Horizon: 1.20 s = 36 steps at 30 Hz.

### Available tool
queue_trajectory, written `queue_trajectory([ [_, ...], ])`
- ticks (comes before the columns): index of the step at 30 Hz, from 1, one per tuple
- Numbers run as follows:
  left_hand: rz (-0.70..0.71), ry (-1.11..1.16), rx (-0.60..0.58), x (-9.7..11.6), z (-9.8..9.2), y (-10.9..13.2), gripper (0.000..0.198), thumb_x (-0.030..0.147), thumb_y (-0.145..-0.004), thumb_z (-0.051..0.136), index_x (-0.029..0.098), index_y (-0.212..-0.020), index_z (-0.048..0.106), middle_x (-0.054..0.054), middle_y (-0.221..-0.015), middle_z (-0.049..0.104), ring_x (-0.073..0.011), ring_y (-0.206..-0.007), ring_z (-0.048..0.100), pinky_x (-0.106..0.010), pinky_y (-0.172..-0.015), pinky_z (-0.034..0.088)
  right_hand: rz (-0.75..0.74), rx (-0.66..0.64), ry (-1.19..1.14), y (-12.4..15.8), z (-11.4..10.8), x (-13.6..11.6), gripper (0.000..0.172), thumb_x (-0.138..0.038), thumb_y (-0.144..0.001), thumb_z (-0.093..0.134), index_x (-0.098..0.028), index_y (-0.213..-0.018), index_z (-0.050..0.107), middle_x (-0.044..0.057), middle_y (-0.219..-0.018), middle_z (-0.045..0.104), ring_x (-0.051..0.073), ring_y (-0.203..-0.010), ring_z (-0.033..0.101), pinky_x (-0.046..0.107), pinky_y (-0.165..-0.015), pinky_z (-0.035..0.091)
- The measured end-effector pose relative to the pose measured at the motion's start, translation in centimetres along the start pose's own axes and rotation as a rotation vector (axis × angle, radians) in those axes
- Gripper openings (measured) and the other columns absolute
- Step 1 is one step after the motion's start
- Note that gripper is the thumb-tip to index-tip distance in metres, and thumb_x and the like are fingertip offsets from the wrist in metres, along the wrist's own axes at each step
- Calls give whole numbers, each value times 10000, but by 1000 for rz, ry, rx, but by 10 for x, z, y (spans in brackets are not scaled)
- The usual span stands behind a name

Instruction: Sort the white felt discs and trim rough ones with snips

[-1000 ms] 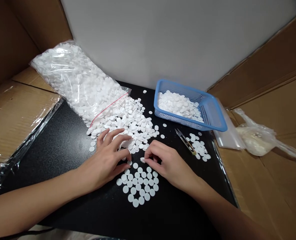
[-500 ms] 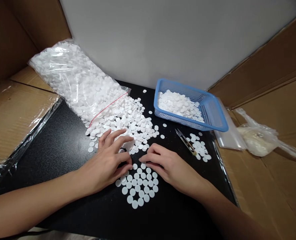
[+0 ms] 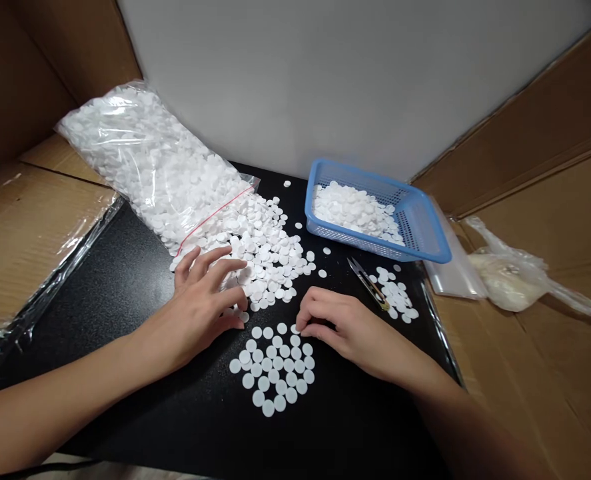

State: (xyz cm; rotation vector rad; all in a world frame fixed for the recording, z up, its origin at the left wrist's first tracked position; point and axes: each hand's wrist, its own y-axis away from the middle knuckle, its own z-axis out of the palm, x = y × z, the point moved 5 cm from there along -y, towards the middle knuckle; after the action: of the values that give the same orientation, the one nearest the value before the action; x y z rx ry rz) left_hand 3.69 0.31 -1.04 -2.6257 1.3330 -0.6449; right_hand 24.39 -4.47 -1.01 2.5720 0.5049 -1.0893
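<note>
Black table (image 3: 355,427): left hand (image 3: 200,307) loosely curled at piled discs (image 3: 268,260), right hand (image 3: 338,321) touching one disc (image 3: 294,329); grips unclear.

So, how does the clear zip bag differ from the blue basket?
The clear zip bag is transparent film; the blue basket has coloured, perforated walls. The bag lies down, white discs spread before its open end; the basket stands upright. The bag looks fuller than the basket. Both contain discs.
</note>
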Motion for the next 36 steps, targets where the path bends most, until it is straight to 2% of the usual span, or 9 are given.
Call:
queue_trajectory([
  [5,34,-42,4,2,2,0,147,177,-841,753,252,-836,628,-48,-1334,582,-340,-1415,351,-593,-1172,118,10,70,-20,1,-4,1,217,-41,-942,499,-221,-904,614,12,-951,631,160,-875,611,303,-778,501],
  [11,106,-98,44,14,-1,-4,99,219,-944,621,233,-846,615,-58,-1301,625,-313,-1392,398,-551,-1193,117,-38,125,-50,-5,15,-9,267,-69,-964,486,-223,-1069,677,47,-1016,616,177,-936,619,320,-833,522],
  [19,102,35,34,23,11,-2,115,209,-903,682,226,-796,642,-34,-1244,637,-298,-1363,417,-542,-1192,130,-158,-36,-42,-2,29,-21,396,44,-904,473,-195,-1088,729,57,-974,600,182,-947,585,305,-831,509],
  [21,75,64,6,21,13,-3,96,200,-903,684,229,-818,652,-35,-1243,633,-302,-1364,413,-554,-1181,146,-152,-32,-62,0,26,-18,428,63,-899,464,-214,-1092,726,45,-982,607,170,-956,592,292,-838,504],
  [23,50,73,-5,17,11,-3,90,175,-914,668,236,-849,660,-33,-1260,628,-303,-1375,399,-564,-1173,151,-130,46,-86,-1,20,-14,389,26,-932,460,-221,-1092,715,41,-985,613,161,-930,600,284,-811,505],
  [27,-31,68,51,2,-1,-4,155,119,-945,597,247,-894,667,-32,-1252,634,-292,-1372,398,-555,-1146,197,-111,190,-101,-4,17,-12,276,-81,-984,475,-217,-1077,696,43,-955,612,158,-848,609,285,-744,515],
  [29,-64,69,68,-5,-8,-4,167,117,-949,582,251,-900,669,-33,-1243,633,-292,-1353,410,-554,-1128,212,-140,185,-69,-7,23,-15,285,-75,-978,475,-204,-1120,685,54,-959,603,162,-844,605,287,-743,522],
  [32,-59,72,22,-10,-12,-4,106,157,-917,648,256,-889,677,-36,-1225,627,-300,-1311,433,-561,-1111,211,-211,173,59,-13,35,-22,329,-49,-958,473,-181,-1183,673,66,-941,575,171,-821,578,290,-716,520],
  [36,7,33,-21,-8,-8,-3,116,176,-827,767,256,-833,683,-43,-1233,624,-332,-1303,427,-585,-1103,178,-279,190,241,-18,44,-28,233,-135,-982,502,-180,-1115,688,53,-878,559,171,-749,551,286,-650,491],
])
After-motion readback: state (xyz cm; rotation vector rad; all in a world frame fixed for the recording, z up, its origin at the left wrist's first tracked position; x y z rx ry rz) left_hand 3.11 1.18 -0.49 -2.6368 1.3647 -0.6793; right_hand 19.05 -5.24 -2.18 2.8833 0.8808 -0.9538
